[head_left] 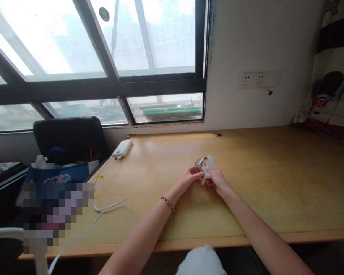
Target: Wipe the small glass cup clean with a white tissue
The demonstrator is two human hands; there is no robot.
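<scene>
While both arms reach over the wooden desk [260, 183], the left hand [189, 177] pinches a small shiny round object [200, 164], fingers closed on it. Right hand [218, 181] grips a white tissue [210, 167] against it. Object sits mid-desk; white power bank [122, 148] far left, cable [109, 206] nearer.

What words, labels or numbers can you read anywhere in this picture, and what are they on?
None can be read.
Blue bag beside the desk: white logo, too blurred.
Wall sockets: no legible marks.
Power bank: no visible print.
Shiny object in the hands: no legible text.
</scene>
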